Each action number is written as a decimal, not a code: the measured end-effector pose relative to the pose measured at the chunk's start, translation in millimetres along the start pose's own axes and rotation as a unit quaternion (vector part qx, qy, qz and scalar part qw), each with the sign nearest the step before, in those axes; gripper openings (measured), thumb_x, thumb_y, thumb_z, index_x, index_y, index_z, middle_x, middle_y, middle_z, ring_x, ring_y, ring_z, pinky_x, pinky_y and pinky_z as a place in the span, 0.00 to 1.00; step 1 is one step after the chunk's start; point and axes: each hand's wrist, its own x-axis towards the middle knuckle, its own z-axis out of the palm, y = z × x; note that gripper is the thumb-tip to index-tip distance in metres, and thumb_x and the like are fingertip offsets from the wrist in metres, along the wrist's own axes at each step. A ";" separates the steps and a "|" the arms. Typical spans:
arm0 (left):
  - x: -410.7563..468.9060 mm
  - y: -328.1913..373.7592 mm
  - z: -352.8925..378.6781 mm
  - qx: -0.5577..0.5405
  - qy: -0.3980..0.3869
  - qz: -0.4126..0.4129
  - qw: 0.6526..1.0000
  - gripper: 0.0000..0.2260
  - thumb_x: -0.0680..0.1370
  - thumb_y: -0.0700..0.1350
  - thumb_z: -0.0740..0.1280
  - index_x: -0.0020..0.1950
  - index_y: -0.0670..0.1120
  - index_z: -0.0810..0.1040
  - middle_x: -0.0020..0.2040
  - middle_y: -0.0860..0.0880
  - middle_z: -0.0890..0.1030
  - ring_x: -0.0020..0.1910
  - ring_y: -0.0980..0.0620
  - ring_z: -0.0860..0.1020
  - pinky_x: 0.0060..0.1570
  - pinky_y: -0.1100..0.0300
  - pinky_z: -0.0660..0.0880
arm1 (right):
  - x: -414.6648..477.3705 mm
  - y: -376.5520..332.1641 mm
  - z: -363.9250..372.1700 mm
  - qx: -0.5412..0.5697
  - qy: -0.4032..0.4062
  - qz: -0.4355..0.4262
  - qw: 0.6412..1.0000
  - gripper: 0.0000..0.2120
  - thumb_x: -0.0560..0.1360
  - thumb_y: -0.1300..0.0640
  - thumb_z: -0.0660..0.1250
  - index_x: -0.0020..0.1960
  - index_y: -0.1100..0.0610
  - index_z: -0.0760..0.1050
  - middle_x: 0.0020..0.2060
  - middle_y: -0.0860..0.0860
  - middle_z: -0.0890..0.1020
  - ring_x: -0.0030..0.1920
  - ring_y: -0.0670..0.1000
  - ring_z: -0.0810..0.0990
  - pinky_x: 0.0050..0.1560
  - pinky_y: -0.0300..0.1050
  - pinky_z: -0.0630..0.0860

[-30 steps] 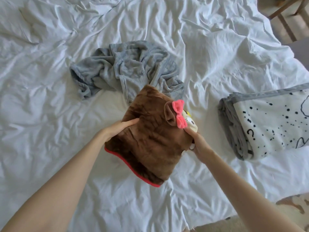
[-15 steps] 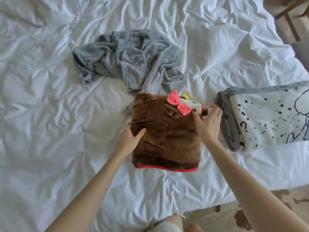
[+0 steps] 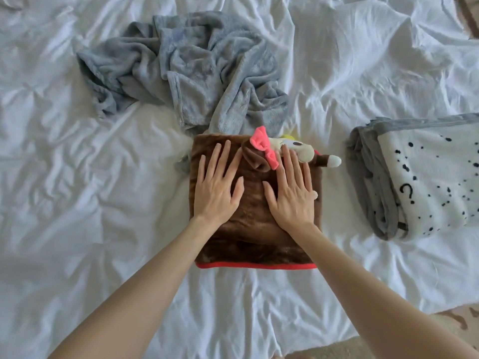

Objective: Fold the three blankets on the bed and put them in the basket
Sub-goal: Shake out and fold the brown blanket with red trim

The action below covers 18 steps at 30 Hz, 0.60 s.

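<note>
A brown plush blanket (image 3: pixel 254 239) with a red hem, a pink bow and a small animal head lies folded into a square on the white bed (image 3: pixel 77 203). My left hand (image 3: pixel 216 187) and my right hand (image 3: pixel 291 195) press flat on top of it, fingers straight and spread. Behind it a grey fleece blanket (image 3: pixel 191 71) lies crumpled. To the right sits a folded white blanket (image 3: pixel 425 177) with black dots and a grey edge. No basket is in view.
Wrinkled white bedding covers nearly the whole view. The bed's near edge and a patterned floor (image 3: pixel 456 322) show at the lower right. A wooden piece (image 3: pixel 469 14) shows at the top right corner.
The brown blanket was held up off the bed, then set down flat. Both hands moved from its sides onto its top and now press on it.
</note>
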 end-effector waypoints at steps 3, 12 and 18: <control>-3.4 -2.9 16.9 0.003 0.027 0.005 1.000 0.26 0.82 0.54 0.50 0.80 0.51 0.56 0.81 0.46 0.55 0.80 0.47 0.51 0.77 0.43 0.52 | -2.2 4.6 23.3 -0.004 0.032 -0.005 0.999 0.32 0.81 0.44 0.53 0.79 0.57 0.49 0.79 0.54 0.52 0.79 0.51 0.47 0.77 0.56 0.49; -4.5 -5.0 15.1 -0.087 0.089 0.006 0.992 0.25 0.80 0.52 0.58 0.77 0.50 0.64 0.79 0.48 0.61 0.79 0.50 0.57 0.75 0.44 0.55 | -3.0 10.3 21.3 0.036 0.062 -0.022 0.997 0.31 0.80 0.46 0.54 0.79 0.55 0.49 0.79 0.51 0.53 0.79 0.50 0.49 0.77 0.54 0.50; -23.2 -25.7 -15.0 -0.293 0.130 -0.110 0.941 0.26 0.81 0.49 0.63 0.78 0.49 0.61 0.79 0.52 0.60 0.77 0.54 0.59 0.75 0.54 0.59 | -23.5 25.2 -20.5 0.164 0.066 0.039 0.984 0.36 0.77 0.45 0.65 0.79 0.50 0.51 0.78 0.45 0.54 0.78 0.47 0.52 0.77 0.47 0.52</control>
